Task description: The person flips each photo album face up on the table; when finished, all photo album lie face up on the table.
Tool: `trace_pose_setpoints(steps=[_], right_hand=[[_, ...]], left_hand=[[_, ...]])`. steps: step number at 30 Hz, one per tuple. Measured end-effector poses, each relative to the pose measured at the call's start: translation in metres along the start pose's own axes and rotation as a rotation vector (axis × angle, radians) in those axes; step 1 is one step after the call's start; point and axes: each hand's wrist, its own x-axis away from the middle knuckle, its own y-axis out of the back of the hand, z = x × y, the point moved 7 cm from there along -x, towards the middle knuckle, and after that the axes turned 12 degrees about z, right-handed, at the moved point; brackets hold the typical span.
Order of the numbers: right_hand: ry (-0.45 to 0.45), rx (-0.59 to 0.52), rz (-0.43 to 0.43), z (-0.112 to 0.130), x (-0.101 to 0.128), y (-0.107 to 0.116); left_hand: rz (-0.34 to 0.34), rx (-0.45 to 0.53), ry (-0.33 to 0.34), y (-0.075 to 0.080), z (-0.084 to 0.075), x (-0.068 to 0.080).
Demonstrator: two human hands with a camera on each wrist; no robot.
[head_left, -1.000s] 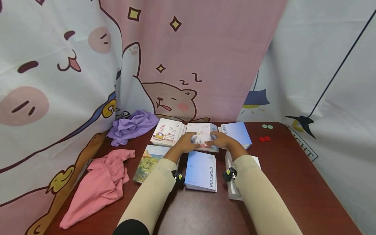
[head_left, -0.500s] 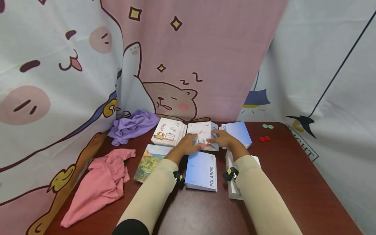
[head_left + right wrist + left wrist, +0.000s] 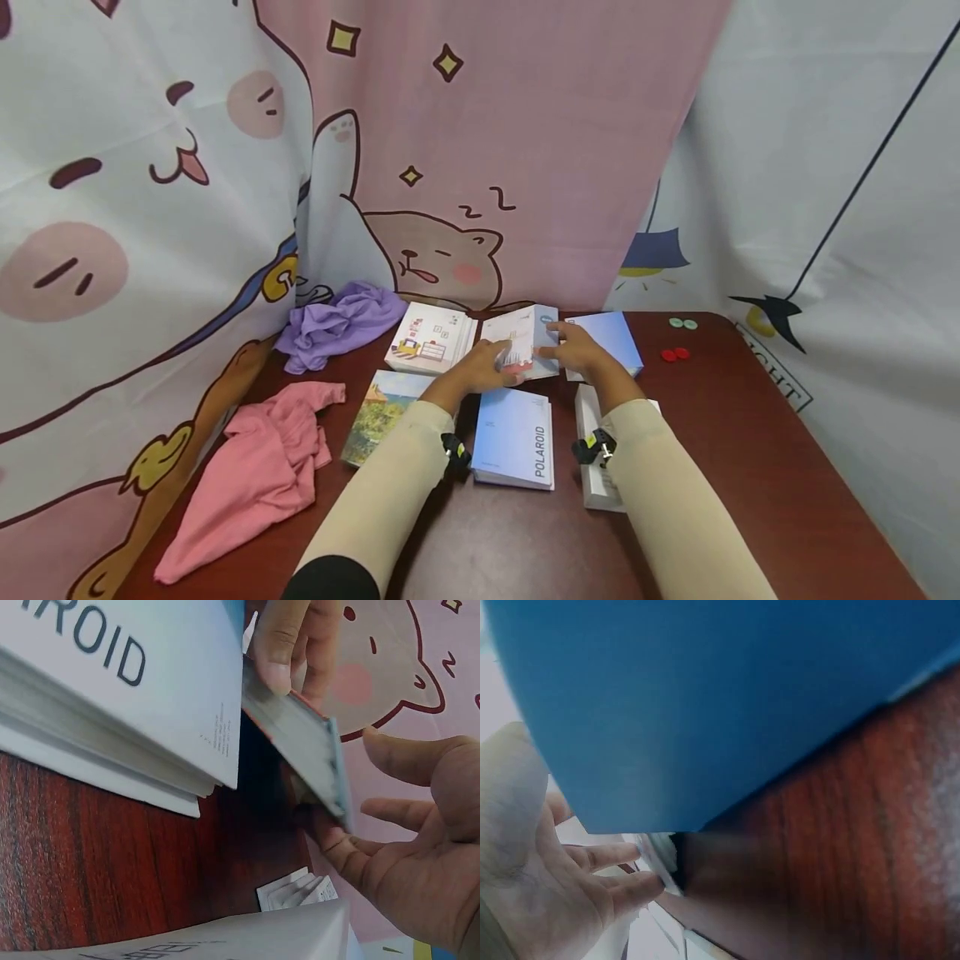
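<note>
Both hands have tipped the small illustrated book (image 3: 521, 346) up: a second ago it lay flat between them, now its right edge is raised. My read: it's being lifted off the table (image 3: 750, 467). Left hand (image 3: 483, 372) fingers curl on the near-left edge; right hand (image 3: 577, 350) fingers sit under the raised right side, thumb on top, so both grip it. Book is between the hands, off the table on the right.

Readable text: "POLAROID" on the pale blue book (image 3: 515, 437) just nearer than the hands.
</note>
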Motion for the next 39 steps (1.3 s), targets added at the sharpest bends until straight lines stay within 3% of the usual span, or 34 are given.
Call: trace_pose_setpoints(steps=[4, 12, 17, 26, 30, 33, 39], right_hand=[[0.039, -0.137, -0.032, 0.003, 0.004, 0.001], [0.234, -0.446, -0.017, 0.027, 0.016, 0.005], [0.310, -0.481, 0.004, 0.034, 0.022, 0.001], [0.421, -0.472, 0.014, 0.041, 0.023, -0.003], [0.384, -0.440, 0.027, 0.039, 0.017, -0.006], [0.305, -0.386, 0.050, 0.034, 0.011, -0.012], [0.122, -0.304, 0.083, 0.012, -0.002, -0.023]], left_hand=[[0.001, 0.004, -0.050, 0.001, -0.005, 0.000], [-0.025, 0.058, -0.143, 0.010, -0.028, 0.001], [-0.017, 0.100, -0.138, 0.015, -0.028, 0.001], [-0.029, 0.308, -0.234, 0.026, -0.032, 0.004], [-0.030, 0.371, -0.260, 0.027, -0.033, 0.005], [-0.031, 0.407, -0.283, 0.027, -0.034, 0.005], [-0.079, 0.428, -0.210, 0.032, -0.025, 0.008]])
